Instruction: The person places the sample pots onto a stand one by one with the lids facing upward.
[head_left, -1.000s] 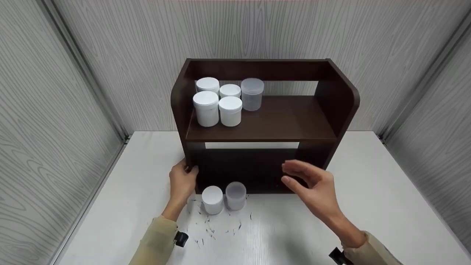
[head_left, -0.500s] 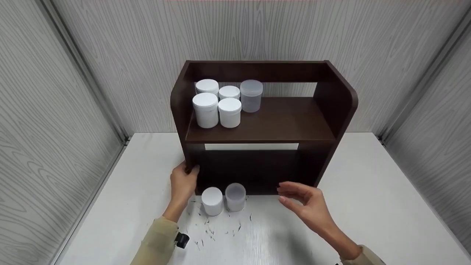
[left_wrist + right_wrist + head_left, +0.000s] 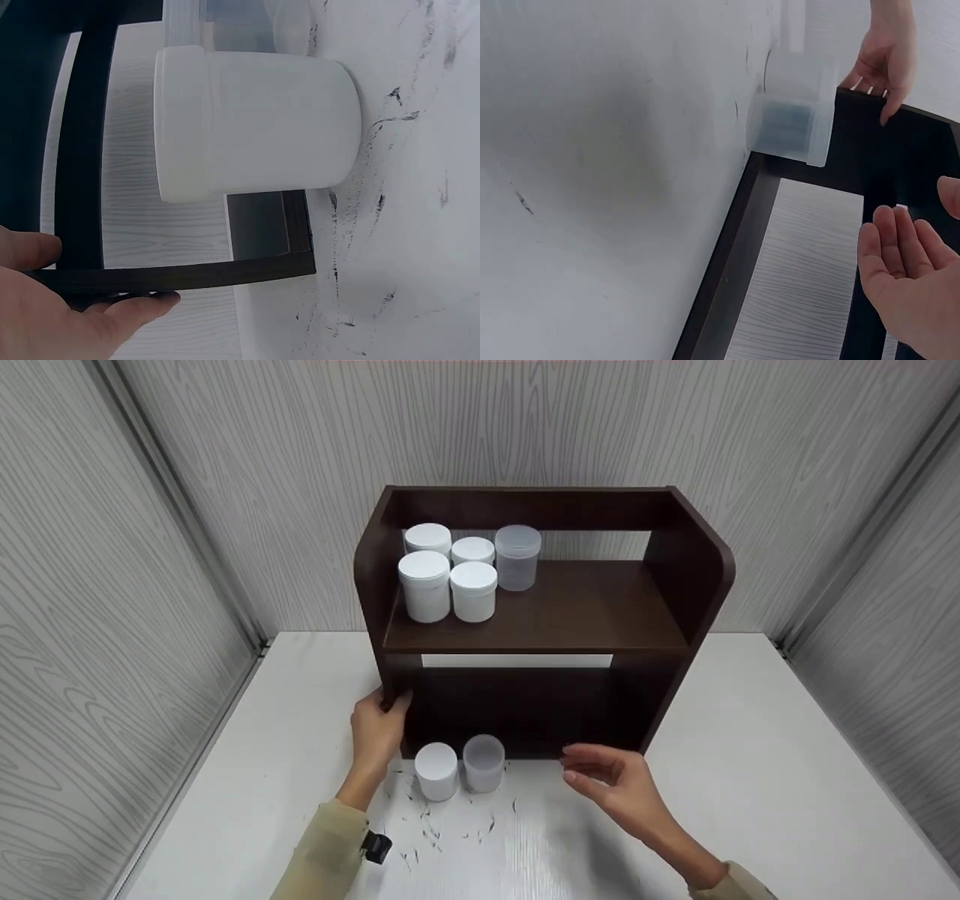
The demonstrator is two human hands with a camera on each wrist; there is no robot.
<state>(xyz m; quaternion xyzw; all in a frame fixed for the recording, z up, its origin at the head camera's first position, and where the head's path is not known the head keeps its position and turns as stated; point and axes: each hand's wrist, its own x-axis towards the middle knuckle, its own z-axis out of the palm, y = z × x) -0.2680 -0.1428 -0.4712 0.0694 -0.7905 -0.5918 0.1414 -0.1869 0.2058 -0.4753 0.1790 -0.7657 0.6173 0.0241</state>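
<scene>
Left hand (image 3: 377, 731) grips, seemingly steadying, the dark-brown two-tier wooden shelf (image 3: 592, 604); the relaxed right hand (image 3: 627, 789) before it must curl to grasp.

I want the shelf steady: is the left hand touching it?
Touching: the left wrist view shows the left hand gripping the side of the shelf, between thumb and fingers.

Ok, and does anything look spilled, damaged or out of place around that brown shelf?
Yes: dark marks are scattered over the white table in front of the shelf, odd against the otherwise pale surface; scuffs or loose bits, I can't tell. The jars all look upright.
</scene>
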